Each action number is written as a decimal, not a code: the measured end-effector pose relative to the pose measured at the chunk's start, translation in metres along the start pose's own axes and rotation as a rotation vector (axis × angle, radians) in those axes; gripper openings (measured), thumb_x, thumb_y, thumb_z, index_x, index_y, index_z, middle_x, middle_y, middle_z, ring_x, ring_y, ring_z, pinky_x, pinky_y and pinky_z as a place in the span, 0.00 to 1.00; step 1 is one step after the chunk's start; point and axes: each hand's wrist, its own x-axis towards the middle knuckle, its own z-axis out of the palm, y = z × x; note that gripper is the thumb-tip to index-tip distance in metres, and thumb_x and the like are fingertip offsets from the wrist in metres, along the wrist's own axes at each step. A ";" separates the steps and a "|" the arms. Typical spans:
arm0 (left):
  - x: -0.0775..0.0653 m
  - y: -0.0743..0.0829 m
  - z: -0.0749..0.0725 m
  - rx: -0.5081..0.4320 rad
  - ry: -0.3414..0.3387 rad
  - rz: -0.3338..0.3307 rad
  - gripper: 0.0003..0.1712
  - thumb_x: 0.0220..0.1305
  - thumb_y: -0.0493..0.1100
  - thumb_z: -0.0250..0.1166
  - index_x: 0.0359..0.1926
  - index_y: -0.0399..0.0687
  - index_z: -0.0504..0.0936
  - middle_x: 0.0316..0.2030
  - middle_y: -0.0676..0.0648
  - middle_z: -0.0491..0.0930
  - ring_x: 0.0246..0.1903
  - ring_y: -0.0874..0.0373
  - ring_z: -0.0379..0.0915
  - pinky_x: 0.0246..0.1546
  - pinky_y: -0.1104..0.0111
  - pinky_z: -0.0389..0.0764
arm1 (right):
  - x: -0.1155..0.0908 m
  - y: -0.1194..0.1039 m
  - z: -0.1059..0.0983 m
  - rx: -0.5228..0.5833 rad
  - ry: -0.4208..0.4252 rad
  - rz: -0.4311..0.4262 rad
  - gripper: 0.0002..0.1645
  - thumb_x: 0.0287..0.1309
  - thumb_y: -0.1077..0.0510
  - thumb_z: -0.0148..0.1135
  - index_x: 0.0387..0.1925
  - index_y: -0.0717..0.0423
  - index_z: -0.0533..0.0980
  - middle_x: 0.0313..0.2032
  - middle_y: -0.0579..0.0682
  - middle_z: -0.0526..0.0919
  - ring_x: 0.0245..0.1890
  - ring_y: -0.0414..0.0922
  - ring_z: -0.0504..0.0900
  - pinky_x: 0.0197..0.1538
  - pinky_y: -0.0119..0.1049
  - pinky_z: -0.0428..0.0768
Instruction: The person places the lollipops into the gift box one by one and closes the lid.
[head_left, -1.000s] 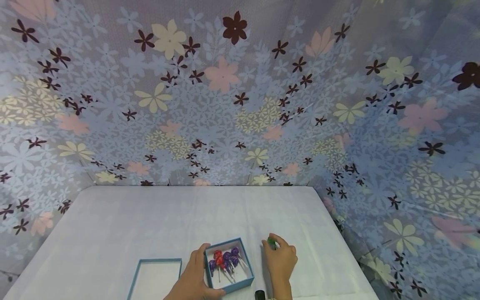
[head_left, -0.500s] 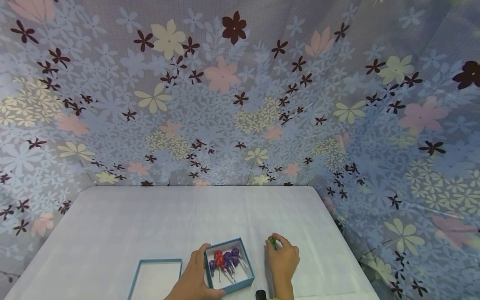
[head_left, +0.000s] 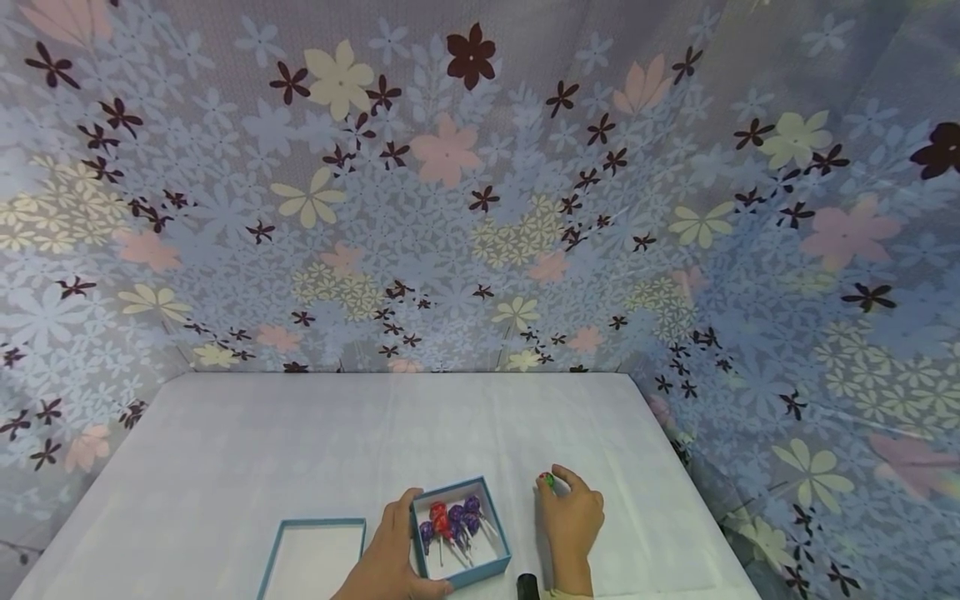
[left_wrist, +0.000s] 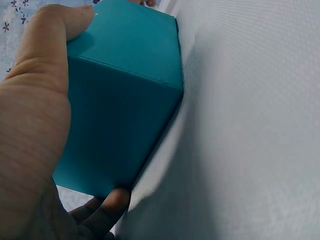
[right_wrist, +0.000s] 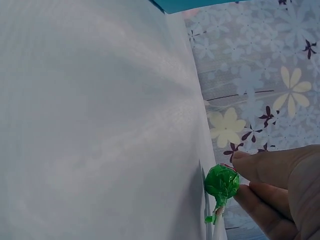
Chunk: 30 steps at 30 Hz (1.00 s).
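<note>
My left hand (head_left: 390, 550) grips the side of a blue open box (head_left: 471, 575); its thumb and fingers lie along two of the walls. Several purple lollipops (head_left: 471, 522) and red lollipops (head_left: 438, 518) lie inside with white sticks. The left wrist view shows the teal outer walls of the box (left_wrist: 120, 120) up close, standing on the white cloth. Right of the box, my right hand (head_left: 573, 518) pinches a green lollipop (right_wrist: 222, 181) by its wrapped head, between thumb and fingertips. The lollipop's white stick (right_wrist: 218, 227) points down, close to the cloth.
A shallow blue-edged box lid (head_left: 322, 522) lies on the white-covered table (head_left: 300, 442), left of the left hand. A dark cylindrical object (head_left: 527, 587) shows at the bottom edge beside the right wrist. Flowered cloth (head_left: 450, 208) hangs behind and beside the table.
My right hand has shifted slightly to the right, away from the box, with the green lollipop. The left hand and the box stay in place.
</note>
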 end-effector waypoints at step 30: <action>0.000 -0.001 0.001 0.007 -0.001 -0.010 0.72 0.35 0.72 0.73 0.72 0.50 0.40 0.58 0.33 0.57 0.54 0.38 0.65 0.44 0.45 0.75 | 0.003 0.007 0.003 -0.018 -0.055 0.040 0.18 0.45 0.54 0.73 0.40 0.58 0.84 0.39 0.59 0.84 0.45 0.62 0.77 0.48 0.57 0.70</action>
